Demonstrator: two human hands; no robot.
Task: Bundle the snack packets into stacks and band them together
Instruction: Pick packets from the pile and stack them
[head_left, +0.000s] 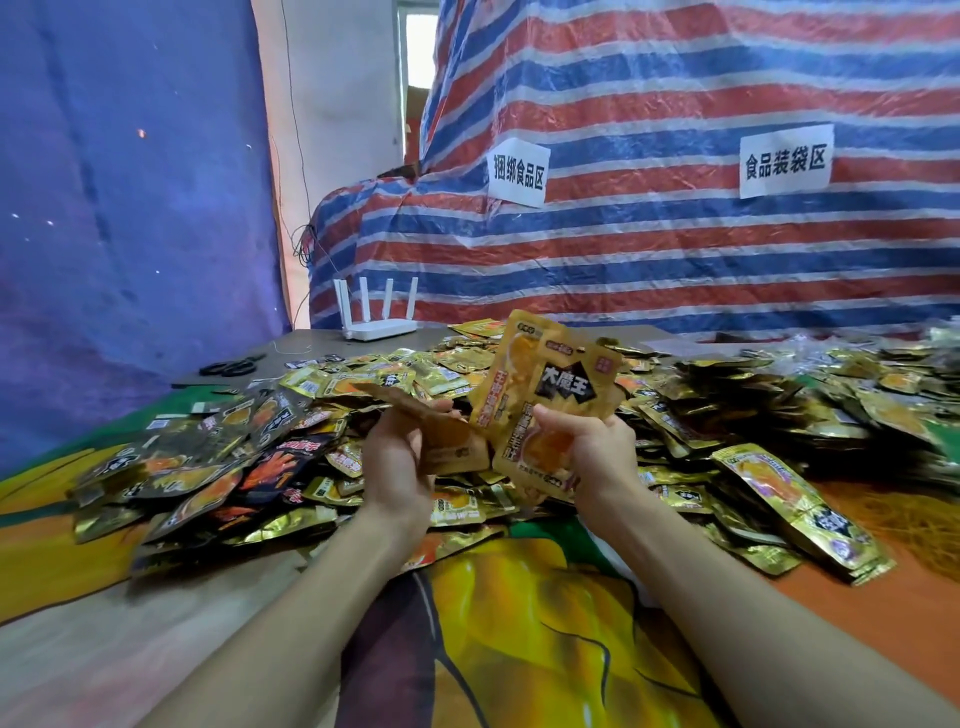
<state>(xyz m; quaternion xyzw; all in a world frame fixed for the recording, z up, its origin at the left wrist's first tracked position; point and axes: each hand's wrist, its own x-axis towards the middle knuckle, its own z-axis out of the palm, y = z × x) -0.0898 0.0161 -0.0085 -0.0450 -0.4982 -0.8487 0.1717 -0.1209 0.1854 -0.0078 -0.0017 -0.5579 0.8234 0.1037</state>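
My right hand (597, 447) grips a small stack of yellow snack packets (550, 384), held upright with the black diamond logo facing me. My left hand (400, 457) holds another yellow packet (441, 431) tilted flat, its plain back showing, its edge touching the stack. Both hands hover over a broad heap of loose gold packets (467, 364) spread across the table. Darker black-and-orange packets (218, 457) lie at the left of the heap. A banded gold bundle (810, 509) lies at the right.
A colourful printed cloth (519, 623) covers the table's near side. Black scissors (231, 366) and a white router (379, 322) sit at the far left edge. A tangle of rubber bands (924, 530) lies at far right. A striped tarp (675, 234) with paper labels rises behind.
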